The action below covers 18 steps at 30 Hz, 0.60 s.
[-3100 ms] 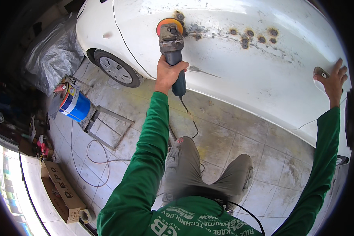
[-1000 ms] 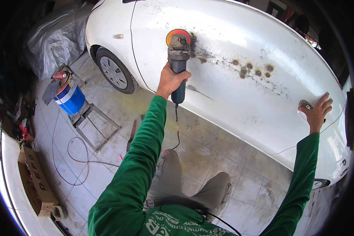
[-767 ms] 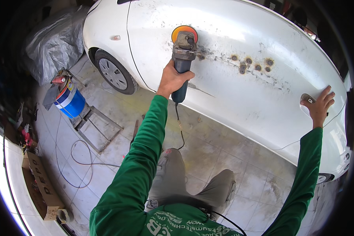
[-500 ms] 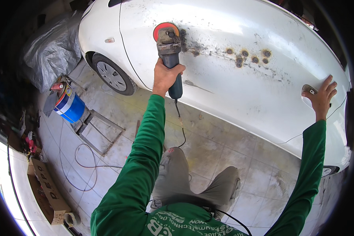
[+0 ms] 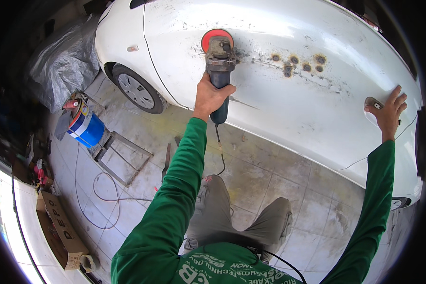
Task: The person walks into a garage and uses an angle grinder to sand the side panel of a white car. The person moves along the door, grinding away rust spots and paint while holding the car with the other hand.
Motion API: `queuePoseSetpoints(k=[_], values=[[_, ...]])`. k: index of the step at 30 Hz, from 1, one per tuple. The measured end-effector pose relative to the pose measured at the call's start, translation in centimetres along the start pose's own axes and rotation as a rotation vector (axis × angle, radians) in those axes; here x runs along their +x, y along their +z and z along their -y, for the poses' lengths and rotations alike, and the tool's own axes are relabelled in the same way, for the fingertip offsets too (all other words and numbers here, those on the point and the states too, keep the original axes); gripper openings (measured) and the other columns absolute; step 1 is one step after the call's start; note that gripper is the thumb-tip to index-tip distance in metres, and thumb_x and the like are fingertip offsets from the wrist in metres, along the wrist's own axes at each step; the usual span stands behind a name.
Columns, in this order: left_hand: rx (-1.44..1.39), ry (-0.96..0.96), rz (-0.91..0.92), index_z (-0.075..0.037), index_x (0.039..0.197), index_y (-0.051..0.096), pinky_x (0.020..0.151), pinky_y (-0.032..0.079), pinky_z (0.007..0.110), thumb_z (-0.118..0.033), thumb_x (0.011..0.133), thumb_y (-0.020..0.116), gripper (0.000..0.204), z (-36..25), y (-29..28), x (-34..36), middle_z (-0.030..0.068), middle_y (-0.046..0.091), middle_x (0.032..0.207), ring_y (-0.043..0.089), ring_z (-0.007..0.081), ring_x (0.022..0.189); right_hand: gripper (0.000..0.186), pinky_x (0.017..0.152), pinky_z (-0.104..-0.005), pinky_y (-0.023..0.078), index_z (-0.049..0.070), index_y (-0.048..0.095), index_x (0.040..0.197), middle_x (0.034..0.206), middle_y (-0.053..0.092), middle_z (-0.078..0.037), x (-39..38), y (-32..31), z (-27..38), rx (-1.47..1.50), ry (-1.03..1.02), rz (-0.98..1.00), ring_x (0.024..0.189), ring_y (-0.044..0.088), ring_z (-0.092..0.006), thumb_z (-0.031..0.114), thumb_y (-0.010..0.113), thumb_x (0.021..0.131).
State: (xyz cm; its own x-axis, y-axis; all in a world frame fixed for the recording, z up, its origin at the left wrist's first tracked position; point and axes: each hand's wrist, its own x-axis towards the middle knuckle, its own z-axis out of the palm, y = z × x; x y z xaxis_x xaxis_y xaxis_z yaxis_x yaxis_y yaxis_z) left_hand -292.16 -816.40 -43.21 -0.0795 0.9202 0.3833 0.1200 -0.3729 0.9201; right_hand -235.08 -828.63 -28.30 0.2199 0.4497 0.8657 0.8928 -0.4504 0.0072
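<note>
My left hand (image 5: pixel 211 98) is wrapped round the dark body of an angle grinder (image 5: pixel 219 78). Its red disc (image 5: pixel 211 39) meets the upper part of the white car door (image 5: pixel 279 111), though I cannot tell whether it is spinning. Dark scuffs run rightward from the grinder head to a cluster of round, scorched spots (image 5: pixel 294 60). Over at the far right, my right hand (image 5: pixel 389 116) rests on the door with fingers spread, its thumb by the recessed door handle (image 5: pixel 374 102). A black cord (image 5: pixel 218 137) hangs from the grinder's lower end.
A blue and white bucket (image 5: pixel 91 130) stands on a low metal frame (image 5: pixel 138 171) at left. Behind it hangs a silver sheet (image 5: pixel 64 71), near the car's wheel (image 5: pixel 136 91). A thin hose (image 5: pixel 94 188) loops across the tiles; a cardboard box (image 5: pixel 64 220) lies lower left.
My left hand has shifted the grinder rightward and slightly down along the door. My right hand stays beside the door handle.
</note>
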Motion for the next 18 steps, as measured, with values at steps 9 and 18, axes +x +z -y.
queuePoseSetpoints(k=[9, 18], values=[[-0.189, -0.069, -0.063, 0.004, 0.104, 0.063, 0.067, 0.061, 0.036, -0.013, 0.074, 0.087, 0.042, 1.9, -2.0, 0.1, 0.0136, 0.075, 0.083, 0.072, 0.0200, 0.068, 0.155, 0.114, -0.0736, 0.047, 0.017, 0.007, 0.175, 0.175, 0.013, -0.034, 0.5, 0.8, -1.2, 0.013, -0.039, -0.007, 0.156, 0.019, -0.0641, 0.041, 0.107, 0.058], [0.033, -0.038, 0.009, 0.003, 0.113, 0.066, 0.073, 0.062, 0.038, -0.018, 0.072, 0.090, 0.052, 0.8, -2.2, 0.3, 0.0124, 0.077, 0.087, 0.074, 0.0217, 0.074, 0.157, 0.107, -0.0689, 0.055, 0.017, 0.014, 0.173, 0.170, 0.022, -0.033, 0.1, 0.3, -0.6, -0.092, -0.047, -0.039, 0.150, 0.031, -0.0593, 0.043, 0.109, 0.051]])
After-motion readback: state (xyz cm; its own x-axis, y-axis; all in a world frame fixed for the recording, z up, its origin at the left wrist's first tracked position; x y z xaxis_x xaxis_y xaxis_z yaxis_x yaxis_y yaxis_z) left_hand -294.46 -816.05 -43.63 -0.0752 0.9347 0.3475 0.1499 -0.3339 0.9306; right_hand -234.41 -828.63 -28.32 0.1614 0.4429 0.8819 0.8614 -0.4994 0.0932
